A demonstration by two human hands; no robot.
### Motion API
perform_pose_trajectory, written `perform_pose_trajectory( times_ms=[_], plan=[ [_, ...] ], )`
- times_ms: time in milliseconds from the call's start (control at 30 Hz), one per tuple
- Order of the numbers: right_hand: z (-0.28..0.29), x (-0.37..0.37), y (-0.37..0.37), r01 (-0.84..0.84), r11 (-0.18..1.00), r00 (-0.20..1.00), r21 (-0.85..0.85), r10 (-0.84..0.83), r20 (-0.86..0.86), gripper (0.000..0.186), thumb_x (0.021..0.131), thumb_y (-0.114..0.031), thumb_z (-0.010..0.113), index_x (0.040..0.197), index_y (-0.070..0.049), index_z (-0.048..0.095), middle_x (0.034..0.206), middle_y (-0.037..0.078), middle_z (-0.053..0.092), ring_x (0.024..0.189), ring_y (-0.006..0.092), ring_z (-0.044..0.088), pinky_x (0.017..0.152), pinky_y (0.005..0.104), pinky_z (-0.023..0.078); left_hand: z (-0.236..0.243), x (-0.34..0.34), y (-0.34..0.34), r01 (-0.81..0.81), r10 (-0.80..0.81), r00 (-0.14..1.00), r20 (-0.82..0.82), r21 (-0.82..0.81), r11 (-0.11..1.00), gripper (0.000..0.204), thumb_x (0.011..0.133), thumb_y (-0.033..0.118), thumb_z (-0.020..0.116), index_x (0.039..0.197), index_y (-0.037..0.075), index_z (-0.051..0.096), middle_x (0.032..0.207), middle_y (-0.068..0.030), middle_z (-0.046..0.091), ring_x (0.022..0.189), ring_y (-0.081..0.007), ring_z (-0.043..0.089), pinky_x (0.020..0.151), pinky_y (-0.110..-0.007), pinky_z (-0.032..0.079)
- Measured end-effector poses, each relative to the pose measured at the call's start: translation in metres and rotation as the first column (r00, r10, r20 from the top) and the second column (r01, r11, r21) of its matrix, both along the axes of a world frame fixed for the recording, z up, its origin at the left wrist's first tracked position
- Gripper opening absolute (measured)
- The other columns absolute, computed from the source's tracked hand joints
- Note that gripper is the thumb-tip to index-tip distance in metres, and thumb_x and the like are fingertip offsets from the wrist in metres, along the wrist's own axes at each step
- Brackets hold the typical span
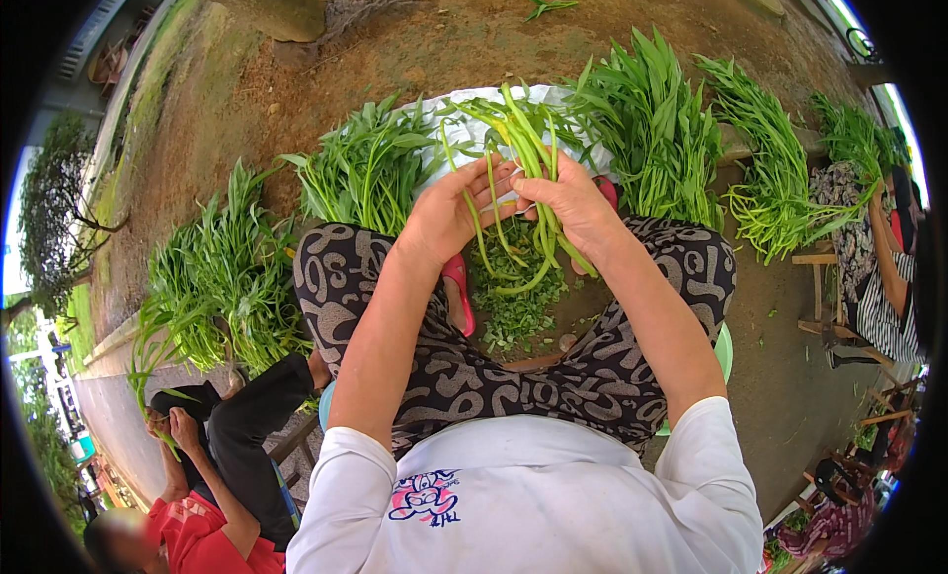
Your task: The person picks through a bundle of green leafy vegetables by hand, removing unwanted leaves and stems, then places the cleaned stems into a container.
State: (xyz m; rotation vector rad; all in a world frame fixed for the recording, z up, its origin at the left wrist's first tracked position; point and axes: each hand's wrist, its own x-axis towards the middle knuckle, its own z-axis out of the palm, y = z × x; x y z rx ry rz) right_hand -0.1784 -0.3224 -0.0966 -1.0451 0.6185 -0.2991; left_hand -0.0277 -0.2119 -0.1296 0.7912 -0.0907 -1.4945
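Watching remotely, I've got green stems [541,159] at twelve o'clock: right hand [581,207] pinching them between thumb and fingers, seemingly to hold the bunch together; left hand [449,211] loosely spread, palm up. Leafy bundles [652,145] wait toward two, presumably for easy reach.

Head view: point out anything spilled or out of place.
A sprig lies alone on the dirt, apart from the piled greens, so it looks dropped. Loose leaves lie scattered beneath the held stems, perhaps just trimmings.
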Motion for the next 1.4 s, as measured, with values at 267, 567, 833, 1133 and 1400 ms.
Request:
perform_pose_trajectory(
  times_ms=[267,567,833,1133,1400],
  plan=[
    [-0.001,0.004,0.013,-0.021,1.000,0.999,-0.023,0.019,-0.051,0.037,0.084,-0.012,0.065,0.117,-0.006,0.050,0.097,0.003,0.057,0.078,0.0119,0.057,0.067,0.0268,0.048,-0.010,0.000,0.000,-0.015,0.015,1.000,0.002,0.020,1.000,0.038,0.099,0.024,0.046,0.129,0.002,0.051,0.121,-0.0096,0.058,0.109,-0.0231,0.057,0.098,-0.042,0.046],
    [-0.018,0.004,0.006,-0.018,0.999,0.999,-0.036,0.020,0.039,0.035,0.081,-0.008,0.065,0.113,-0.002,0.050,0.097,0.004,0.057,0.078,0.0125,0.056,0.069,0.0269,0.047,-0.009,-0.006,0.001,0.099,-0.099,0.995,0.023,0.007,0.995,0.037,0.098,0.023,0.048,0.128,0.001,0.051,0.120,-0.0085,0.058,0.108,-0.0206,0.056,0.099,-0.042,0.044],
    [-0.010,0.001,-0.004,0.035,0.991,0.998,-0.129,-0.043,-0.055,0.040,0.075,-0.006,0.065,0.112,-0.001,0.051,0.093,0.003,0.055,0.080,0.0120,0.053,0.071,0.0267,0.044,0.003,0.000,0.007,0.069,-0.078,0.991,0.112,0.084,0.994,0.038,0.097,0.026,0.049,0.128,0.004,0.053,0.126,-0.0104,0.058,0.113,-0.0230,0.056,0.093,-0.038,0.045],
    [0.004,-0.002,-0.005,0.014,0.983,0.997,-0.182,-0.029,-0.078,0.042,0.083,-0.005,0.057,0.122,-0.002,0.044,0.092,0.004,0.051,0.079,0.0160,0.058,0.067,0.0323,0.055,-0.005,0.011,0.005,-0.057,0.054,0.998,0.034,0.095,0.994,0.039,0.101,0.025,0.039,0.131,0.000,0.047,0.119,-0.0140,0.058,0.099,-0.0220,0.060,0.085,-0.038,0.051],
    [-0.003,0.006,0.010,-0.054,0.992,0.998,-0.111,0.056,0.010,0.045,0.081,0.000,0.047,0.125,-0.001,0.042,0.103,0.009,0.057,0.087,0.0170,0.063,0.062,0.0274,0.053,0.014,-0.005,0.001,0.059,-0.054,0.995,-0.081,0.060,0.996,0.047,0.101,0.039,0.033,0.135,0.010,0.049,0.127,-0.0185,0.053,0.108,-0.0331,0.053,0.096,-0.051,0.041]
  ],
)
